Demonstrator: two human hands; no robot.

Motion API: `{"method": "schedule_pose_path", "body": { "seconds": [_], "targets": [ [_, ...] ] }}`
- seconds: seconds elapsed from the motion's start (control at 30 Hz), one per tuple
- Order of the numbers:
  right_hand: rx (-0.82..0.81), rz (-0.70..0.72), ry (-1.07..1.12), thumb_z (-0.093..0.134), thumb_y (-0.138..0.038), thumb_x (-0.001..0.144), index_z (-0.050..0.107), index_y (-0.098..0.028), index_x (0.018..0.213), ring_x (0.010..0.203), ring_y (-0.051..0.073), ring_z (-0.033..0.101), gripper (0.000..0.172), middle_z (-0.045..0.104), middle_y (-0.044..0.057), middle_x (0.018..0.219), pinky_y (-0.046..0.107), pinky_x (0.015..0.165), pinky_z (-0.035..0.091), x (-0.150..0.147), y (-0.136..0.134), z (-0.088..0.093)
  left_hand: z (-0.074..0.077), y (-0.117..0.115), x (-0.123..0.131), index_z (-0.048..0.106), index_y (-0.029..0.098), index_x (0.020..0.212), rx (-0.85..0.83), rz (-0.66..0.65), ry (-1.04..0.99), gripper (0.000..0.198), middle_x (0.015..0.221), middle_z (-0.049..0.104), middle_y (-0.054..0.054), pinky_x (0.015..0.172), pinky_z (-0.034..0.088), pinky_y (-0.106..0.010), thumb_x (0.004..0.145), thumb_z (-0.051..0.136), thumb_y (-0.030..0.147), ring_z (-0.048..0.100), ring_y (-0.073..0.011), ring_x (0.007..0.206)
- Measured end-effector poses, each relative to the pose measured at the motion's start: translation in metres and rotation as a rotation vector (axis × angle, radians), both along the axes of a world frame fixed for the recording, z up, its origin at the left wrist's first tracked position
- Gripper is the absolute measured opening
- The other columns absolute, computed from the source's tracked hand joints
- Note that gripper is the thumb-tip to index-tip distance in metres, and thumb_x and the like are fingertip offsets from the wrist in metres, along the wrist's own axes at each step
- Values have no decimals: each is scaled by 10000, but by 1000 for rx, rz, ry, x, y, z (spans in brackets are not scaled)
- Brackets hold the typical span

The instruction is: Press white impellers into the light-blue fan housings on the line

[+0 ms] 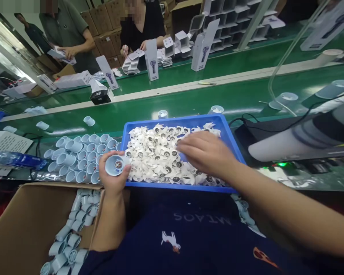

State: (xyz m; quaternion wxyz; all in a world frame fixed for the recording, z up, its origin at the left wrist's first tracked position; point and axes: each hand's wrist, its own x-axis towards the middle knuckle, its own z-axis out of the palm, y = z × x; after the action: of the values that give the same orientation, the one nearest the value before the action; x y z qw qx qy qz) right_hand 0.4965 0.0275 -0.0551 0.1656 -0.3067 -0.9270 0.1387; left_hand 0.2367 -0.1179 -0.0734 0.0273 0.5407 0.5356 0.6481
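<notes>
My left hand (112, 176) is closed round a pale blue round housing (115, 165), its open end facing me, at the left edge of a blue tray (232, 139). The tray is full of small white fan blades (154, 152). My right hand (206, 152) reaches into the tray from the right, palm down, fingers curled over the white pieces at its middle. Whether those fingers hold a piece is hidden.
Several pale blue housings (80, 156) stand grouped left of the tray; more fill a cardboard box (25, 225) at the lower left. A water bottle (15, 159) lies far left. Across the green conveyor (189, 97), two people handle white cartons (151, 59). A black device (304, 133) sits right.
</notes>
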Motion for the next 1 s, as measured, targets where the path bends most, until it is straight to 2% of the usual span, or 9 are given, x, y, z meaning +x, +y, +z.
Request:
{"method": "schedule_pose_path", "body": {
  "seconds": [0.1, 0.23, 0.33, 0.5, 0.63, 0.73, 0.8, 0.9, 1.0],
  "targets": [
    [-68, -15, -271, 589, -175, 984, 674, -123, 1051, 1104, 231, 587, 120, 638, 91, 1127, 452, 1016, 470, -43, 22, -10, 5, 2, 16, 557, 203, 1146, -2, -40, 10, 552, 988, 705, -56, 887, 573, -415, 728, 836, 431, 719, -227, 935],
    [-137, -121, -494, 622, -309, 993, 635, -128, 1162, 1039, 221, 612, 248, 619, 102, 1166, 422, 936, 527, -78, 39, -24, 7, -14, 17, 558, 207, 1151, -29, -47, -32, 533, 1004, 703, -65, 888, 559, -392, 742, 828, 417, 714, -230, 957],
    [-169, -183, -565, 581, -406, 1017, 603, -153, 1243, 1054, 221, 608, 340, 610, 100, 1191, 419, 938, 525, -85, 38, -26, 2, -24, 10, 543, 202, 1140, -82, -31, -82, 533, 994, 699, -70, 920, 540, -406, 749, 817, 439, 707, -235, 963],
    [-152, -192, -651, 664, -342, 966, 650, -126, 1116, 1123, 252, 576, 263, 627, 85, 1128, 514, 1071, 409, -85, 33, -13, 1, -16, 17, 476, 227, 1194, -273, -38, -90, 609, 1036, 664, -65, 896, 539, -368, 749, 806, 480, 680, -211, 957],
    [-170, -235, -628, 631, -333, 984, 642, -126, 1137, 1154, 255, 556, 258, 614, 92, 1165, 508, 1088, 384, -90, 33, -16, 8, 3, 43, 450, 255, 1206, -321, -78, -72, 703, 1130, 600, -56, 870, 535, -344, 671, 865, 444, 650, -207, 991],
    [-232, -309, -567, 604, -362, 994, 627, -145, 1179, 1129, 251, 569, 286, 614, 88, 1165, 500, 1056, 414, -95, 33, -23, 12, 15, 57, 476, 247, 1138, -319, -90, -36, 661, 1107, 584, -38, 840, 530, -322, 639, 889, 374, 637, -193, 967],
    [-268, -343, -508, 622, -308, 969, 636, -126, 1140, 1157, 274, 555, 250, 618, 105, 1155, 533, 1087, 363, -94, 32, -23, 12, 18, 58, 494, 234, 1098, -315, -68, -15, 620, 1068, 590, -33, 840, 523, -326, 636, 890, 353, 631, -196, 963],
    [-354, -354, -359, 621, -166, 892, 639, -68, 1049, 1215, 351, 521, 185, 621, 191, 1141, 598, 1121, 249, -77, 29, -10, 13, 13, 50, 541, 226, 1100, -297, -68, 50, 555, 1082, 624, -45, 895, 514, -361, 668, 864, 355, 635, -221, 1009],
    [-562, -256, -128, 527, -243, 919, 575, -98, 1148, 1115, 305, 599, 275, 636, 187, 1140, 511, 1047, 394, -42, 21, 8, 14, 3, 41, 570, 238, 1207, -297, -153, 104, 514, 1172, 661, -59, 982, 495, -391, 742, 782, 295, 643, -243, 1092]
  ]
}}
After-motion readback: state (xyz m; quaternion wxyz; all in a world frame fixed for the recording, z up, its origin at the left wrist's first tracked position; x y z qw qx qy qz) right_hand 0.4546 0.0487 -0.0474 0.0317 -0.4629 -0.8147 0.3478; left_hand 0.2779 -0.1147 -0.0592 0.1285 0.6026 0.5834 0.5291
